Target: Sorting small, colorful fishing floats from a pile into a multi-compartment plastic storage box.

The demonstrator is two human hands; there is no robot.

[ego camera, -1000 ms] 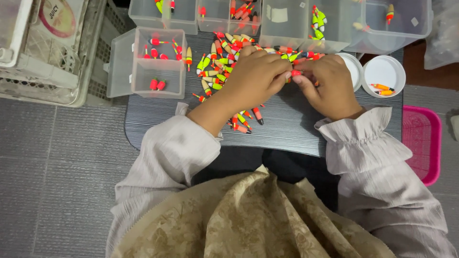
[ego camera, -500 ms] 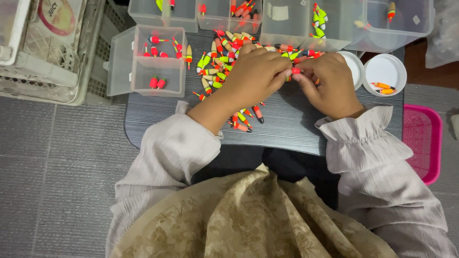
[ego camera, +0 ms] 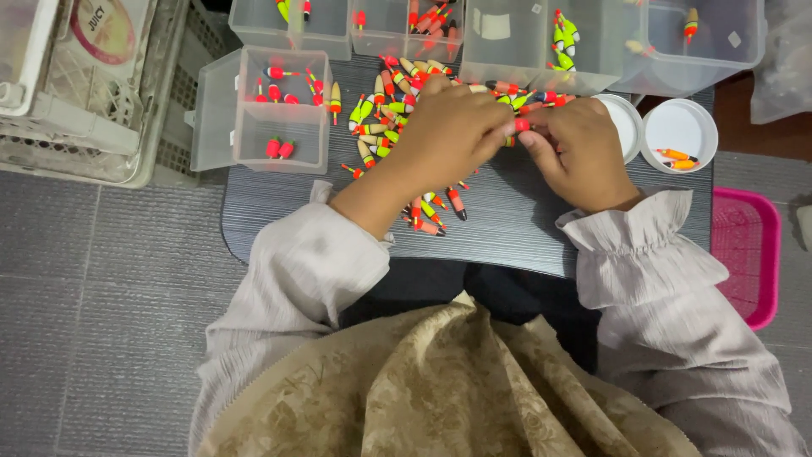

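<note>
My left hand (ego camera: 448, 135) and my right hand (ego camera: 579, 152) meet over a dark table (ego camera: 507, 228). Together their fingertips pinch one small red float (ego camera: 523, 124). A loose heap of red, yellow and green fishing floats (ego camera: 385, 110) lies on the table just left of and behind my left hand. A few more floats (ego camera: 431, 211) lie under my left wrist.
A clear box (ego camera: 271, 110) with a few red floats stands at the table's left. More clear boxes (ego camera: 541, 38) line the back. Two white round lids (ego camera: 681, 131) sit at the right, one holding orange floats. A pink basket (ego camera: 748, 254) and a white crate (ego camera: 76, 85) flank the table.
Both hands stay together on the red float with only slight finger shifts; nothing else moved.
</note>
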